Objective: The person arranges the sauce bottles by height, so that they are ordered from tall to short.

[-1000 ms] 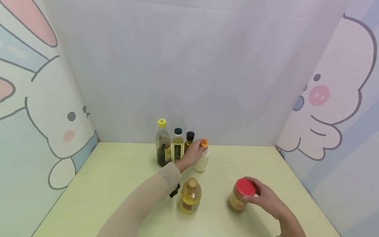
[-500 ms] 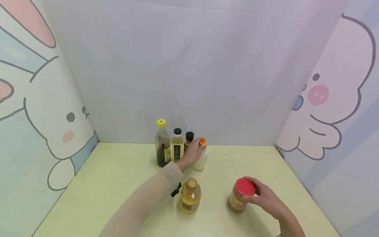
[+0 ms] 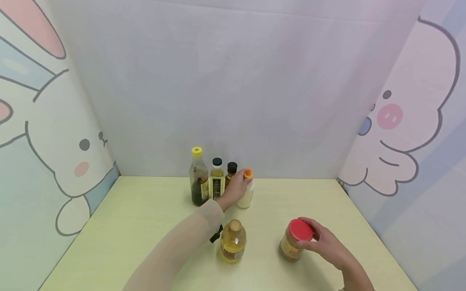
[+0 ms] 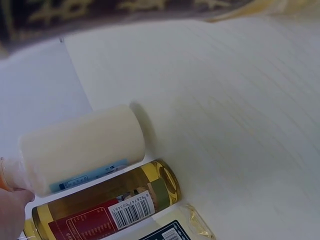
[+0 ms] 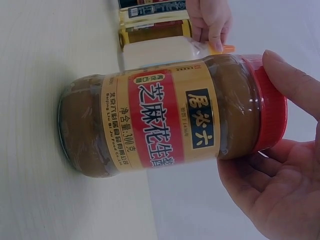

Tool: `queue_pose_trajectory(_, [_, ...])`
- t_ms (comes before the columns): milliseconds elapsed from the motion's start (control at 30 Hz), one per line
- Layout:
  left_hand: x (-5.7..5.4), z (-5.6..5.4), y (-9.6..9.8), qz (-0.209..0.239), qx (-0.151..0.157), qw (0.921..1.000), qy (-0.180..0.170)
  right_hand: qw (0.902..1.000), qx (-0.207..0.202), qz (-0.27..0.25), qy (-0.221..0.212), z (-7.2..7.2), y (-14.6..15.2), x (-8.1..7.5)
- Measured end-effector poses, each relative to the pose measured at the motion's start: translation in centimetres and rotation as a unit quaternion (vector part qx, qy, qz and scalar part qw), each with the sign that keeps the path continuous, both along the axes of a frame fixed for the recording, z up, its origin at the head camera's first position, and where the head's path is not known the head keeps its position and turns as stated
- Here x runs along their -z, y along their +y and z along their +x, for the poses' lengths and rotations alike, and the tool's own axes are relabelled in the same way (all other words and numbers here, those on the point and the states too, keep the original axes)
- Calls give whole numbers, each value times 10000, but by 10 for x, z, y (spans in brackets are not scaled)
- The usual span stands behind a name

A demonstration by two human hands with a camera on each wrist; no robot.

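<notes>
My left hand (image 3: 236,186) grips a white bottle (image 3: 246,197) at its neck, just under the orange nozzle cap (image 3: 248,173). The white bottle (image 4: 85,150) stands at the right end of a bottle row, close beside an amber bottle with a red label (image 4: 105,210). My right hand (image 3: 325,245) holds a jar of sesame peanut butter (image 3: 291,244) by its red lid (image 3: 301,229). In the right wrist view, thumb and fingers lie around the lid of the jar (image 5: 150,120), whose base is at the tabletop.
Left in the row stand a dark sauce bottle with yellow cap (image 3: 198,182) and a pale oil bottle with dark green cap (image 3: 217,180). A round-bodied yellow bottle (image 3: 233,244) stands in front, near my left sleeve (image 3: 182,246). A grey backdrop (image 3: 225,89) rises behind the table.
The white bottle has shifted slightly back and left, closer to the row, with my left hand on it. My right hand and the jar stay put; the head view has drifted slightly.
</notes>
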State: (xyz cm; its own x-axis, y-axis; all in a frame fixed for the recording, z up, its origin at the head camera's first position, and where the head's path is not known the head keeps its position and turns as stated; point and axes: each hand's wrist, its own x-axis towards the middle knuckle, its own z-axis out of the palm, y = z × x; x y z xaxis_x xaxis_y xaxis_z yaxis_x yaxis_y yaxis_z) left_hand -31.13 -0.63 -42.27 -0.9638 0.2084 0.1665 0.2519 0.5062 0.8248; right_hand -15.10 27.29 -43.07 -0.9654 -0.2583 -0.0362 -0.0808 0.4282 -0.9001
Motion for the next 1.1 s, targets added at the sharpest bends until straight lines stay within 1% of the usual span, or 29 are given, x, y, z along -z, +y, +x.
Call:
queue_pose_trajectory(300, [2,-1,0,-40,-2,10000,-15,10000,-2,1,-2,0,0,-1])
queue_pose_trajectory(500, [2,-3,-1,-59,21,10000,48,10000,-23,6,-13,-1,0,-1])
queue_pose_trajectory(767, [5,-6,-2,-47,-19,10000,-34,10000,-34,-14,-51,-2,-1,-1])
queue_pose_trajectory(1100, [5,-8,1,-210,-91,9997,-48,9999,50,39,-126,-1,0,1])
